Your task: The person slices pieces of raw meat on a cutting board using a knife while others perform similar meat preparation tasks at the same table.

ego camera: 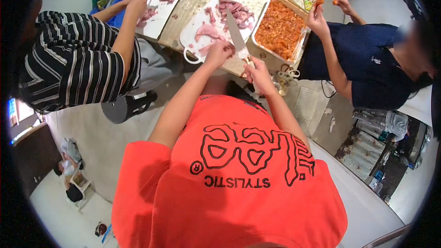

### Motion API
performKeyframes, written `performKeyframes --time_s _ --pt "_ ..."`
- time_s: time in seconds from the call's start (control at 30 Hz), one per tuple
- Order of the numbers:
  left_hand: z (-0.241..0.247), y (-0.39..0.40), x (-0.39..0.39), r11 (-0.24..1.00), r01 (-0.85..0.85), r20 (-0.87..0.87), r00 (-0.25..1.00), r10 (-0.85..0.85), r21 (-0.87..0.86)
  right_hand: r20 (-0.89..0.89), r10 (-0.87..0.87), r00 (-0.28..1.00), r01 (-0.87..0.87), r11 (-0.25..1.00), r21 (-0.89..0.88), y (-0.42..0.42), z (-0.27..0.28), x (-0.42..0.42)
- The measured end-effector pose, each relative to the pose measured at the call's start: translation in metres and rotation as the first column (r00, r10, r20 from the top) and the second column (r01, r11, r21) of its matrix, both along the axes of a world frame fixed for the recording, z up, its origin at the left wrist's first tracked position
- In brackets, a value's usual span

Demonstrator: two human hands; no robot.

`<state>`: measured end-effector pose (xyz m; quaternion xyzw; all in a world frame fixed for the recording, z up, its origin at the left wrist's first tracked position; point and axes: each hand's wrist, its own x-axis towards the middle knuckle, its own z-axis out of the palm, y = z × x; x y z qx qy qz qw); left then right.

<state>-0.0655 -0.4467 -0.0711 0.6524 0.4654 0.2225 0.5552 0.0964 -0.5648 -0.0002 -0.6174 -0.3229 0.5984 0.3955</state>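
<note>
My right hand (259, 74) grips the handle of a kitchen knife (235, 32), its broad blade slanting up and left over the white cutting board (187, 38). Close to the blade, my left hand (218, 54) rests with bent fingers at the board's near edge. Whether anything is between those fingertips is hidden. A larger slice of raw pink meat (206, 31) lies just beyond my left hand. Cut raw meat (237, 13) is heaped behind the blade, on the board's far side.
A tray of red-orange marinated meat (279, 27) stands right of the board. Scissors (288, 73) are by the table's near edge. At left, a person in stripes (75, 58) handles meat on another board (168, 17). A person in navy (348, 51) holds orange pieces at right.
</note>
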Motion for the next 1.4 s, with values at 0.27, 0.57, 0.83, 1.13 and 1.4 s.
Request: performKeyframes --time_s 0.27,0.57,0.83,1.13,1.4 --pt "-0.053 0.024 -0.064 0.914 -0.138 -0.306 0.914 0.266 0.382 0.541 0.133 0.831 -0.128 0.991 -0.047 -0.002 -0.039 -0.001" --pt "-0.065 0.026 -0.061 0.894 0.098 -0.379 0.922 0.084 0.437 0.717 0.287 0.635 -0.337 0.938 -0.077 -0.005 -0.047 -0.042" --pt "-0.060 0.023 -0.064 0.909 0.004 -0.315 0.939 0.141 0.418 0.662 0.257 0.705 -0.251 0.962 -0.106 -0.013 -0.051 -0.069" --pt "-0.062 0.028 -0.059 0.906 0.061 -0.376 0.920 0.112 0.420 0.693 0.242 0.679 -0.182 0.970 -0.160 -0.021 -0.062 -0.086" --pt "-0.062 0.030 -0.061 0.913 0.087 -0.355 0.932 0.066 0.398 0.710 0.221 0.668 -0.198 0.973 -0.117 -0.003 -0.082 -0.087"
